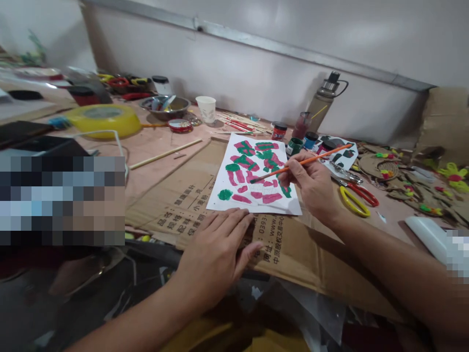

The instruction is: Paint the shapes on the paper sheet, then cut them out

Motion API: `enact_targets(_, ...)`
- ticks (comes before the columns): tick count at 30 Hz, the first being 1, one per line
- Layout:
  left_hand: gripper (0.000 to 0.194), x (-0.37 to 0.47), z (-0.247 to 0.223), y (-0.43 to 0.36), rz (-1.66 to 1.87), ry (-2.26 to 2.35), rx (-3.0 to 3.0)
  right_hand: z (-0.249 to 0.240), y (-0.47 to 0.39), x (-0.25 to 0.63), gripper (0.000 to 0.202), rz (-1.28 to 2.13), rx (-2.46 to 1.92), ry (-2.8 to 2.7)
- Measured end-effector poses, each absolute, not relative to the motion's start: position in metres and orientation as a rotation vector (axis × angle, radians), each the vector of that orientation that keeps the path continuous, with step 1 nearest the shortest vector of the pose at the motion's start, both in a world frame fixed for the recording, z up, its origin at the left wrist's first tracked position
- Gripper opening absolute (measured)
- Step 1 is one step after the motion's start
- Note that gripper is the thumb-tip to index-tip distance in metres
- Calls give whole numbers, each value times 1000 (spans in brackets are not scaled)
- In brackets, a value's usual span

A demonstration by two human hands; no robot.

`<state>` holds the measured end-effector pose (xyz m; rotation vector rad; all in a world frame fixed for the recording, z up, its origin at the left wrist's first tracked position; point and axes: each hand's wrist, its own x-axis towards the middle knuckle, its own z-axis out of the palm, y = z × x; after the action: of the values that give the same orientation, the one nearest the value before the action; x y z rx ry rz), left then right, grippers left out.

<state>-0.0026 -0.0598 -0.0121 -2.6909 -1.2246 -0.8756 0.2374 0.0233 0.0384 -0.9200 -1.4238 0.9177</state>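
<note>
A white sheet of paper [220,186] with magenta and green painted patches lies on a printed cardboard piece [304,254]. My right hand [311,183] is closed around an orange paintbrush [322,154], and the dark brush tip is over the middle of the sheet, among the magenta patches. Whether the tip touches the paper cannot be told. Flat with fingers stretched out, my left hand [223,244] rests on the cardboard at the sheet's lower edge and holds nothing.
Paint jars [294,146] and a bottle [324,100] stand behind the sheet. Scissors [354,201] lie to the right, near rope craft pieces [381,168]. A paper cup [206,108], metal bowl [164,106] and yellow tape roll [104,121] are at the back left.
</note>
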Motion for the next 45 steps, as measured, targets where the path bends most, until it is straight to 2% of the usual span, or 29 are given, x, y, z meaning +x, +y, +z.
enact_targets(7,43,-6,-17,-60,-923,-1358,-2623,40,39,207,41,934,-925,-1509)
enact_targets(14,49,0,-18,-60,-961,-1350,-2566,24,52,197,46,882,-940,-1452)
enact_targets(29,41,3,-19,-60,-1030,-1407,-2574,13,72,177,46,662,-975,-1640)
enact_targets(37,40,4,-18,-61,-1035,-1438,-2577,8,82,178,52,724,-1005,-1586)
enact_targets(45,42,3,-17,-61,-1044,-1447,-2586,13,102,188,39,864,-1086,-1447)
